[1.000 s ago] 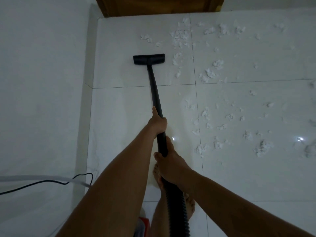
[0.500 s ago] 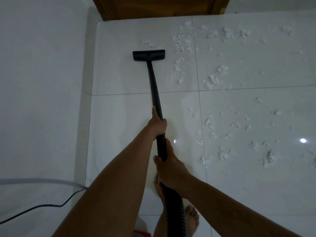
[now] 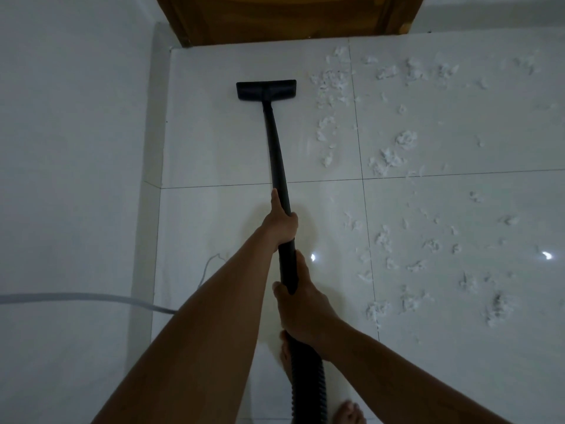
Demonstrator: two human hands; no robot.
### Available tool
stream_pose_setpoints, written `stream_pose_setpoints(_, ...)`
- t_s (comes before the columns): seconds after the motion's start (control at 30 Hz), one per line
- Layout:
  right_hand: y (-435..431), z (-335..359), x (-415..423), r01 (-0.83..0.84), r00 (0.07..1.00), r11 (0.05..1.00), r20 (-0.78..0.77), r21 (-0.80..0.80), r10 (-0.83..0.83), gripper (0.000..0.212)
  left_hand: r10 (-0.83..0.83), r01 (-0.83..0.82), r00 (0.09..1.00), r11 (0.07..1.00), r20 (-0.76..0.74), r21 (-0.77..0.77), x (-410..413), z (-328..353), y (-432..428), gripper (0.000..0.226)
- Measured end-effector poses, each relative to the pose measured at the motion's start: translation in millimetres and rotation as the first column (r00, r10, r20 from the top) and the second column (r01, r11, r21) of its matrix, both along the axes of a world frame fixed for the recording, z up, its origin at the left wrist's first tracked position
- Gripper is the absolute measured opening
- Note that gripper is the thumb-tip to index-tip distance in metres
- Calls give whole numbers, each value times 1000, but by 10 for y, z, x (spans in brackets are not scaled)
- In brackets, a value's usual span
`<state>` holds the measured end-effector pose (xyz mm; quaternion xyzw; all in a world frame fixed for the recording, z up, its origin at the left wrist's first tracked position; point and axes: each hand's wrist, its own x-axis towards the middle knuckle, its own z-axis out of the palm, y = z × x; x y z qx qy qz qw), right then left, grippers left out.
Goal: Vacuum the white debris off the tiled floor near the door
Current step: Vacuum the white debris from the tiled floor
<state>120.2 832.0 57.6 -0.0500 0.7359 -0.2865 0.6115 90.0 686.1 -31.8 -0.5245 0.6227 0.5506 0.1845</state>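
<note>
Glossy tiles [image 3: 214,148], fluffy debris [image 3: 385,162] (rigid wand [image 3: 276,148])

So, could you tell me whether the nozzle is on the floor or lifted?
On the floor, it seems: the nozzle lies flat against it, with no gap showing beneath.

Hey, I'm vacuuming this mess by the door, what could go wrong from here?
1. The vacuum head sits on bare tile left of the white debris; pushing straight on would likely miss it and could bump the door.
2. The grey cord runs in from your left toward your legs; stepping back could catch a bare foot.
</note>
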Motion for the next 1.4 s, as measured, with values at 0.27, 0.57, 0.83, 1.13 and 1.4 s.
stream_pose_setpoints(0.27,-253,-77,-172,33,999,999,2,-14,-33,70,-3,3,1000,1000,-3,-2,-176,-46,-260,80)
stream_pose_setpoints(0.57,-163,466,-60,15,1000,1000,27,5,-15,70,1,0,1000,998,-2,56,-26,371,-147,79)
stream_pose_setpoints(0.83,-60,1033,-77,-27,1000,1000,-12,8,27,72,13,-17,999,991,34,131,-2,846,-15,81)
stream_pose_setpoints(1.13,-338,730,-478,-38,999,999,-23,22,39,73,8,-11,999,994,32,112,-442,650,-306,82)
stream_pose_setpoints(1.4,-773,348,-1006,20,1000,999,-6,25,-20,71,12,-13,1000,997,14,78,-1029,342,-794,82)
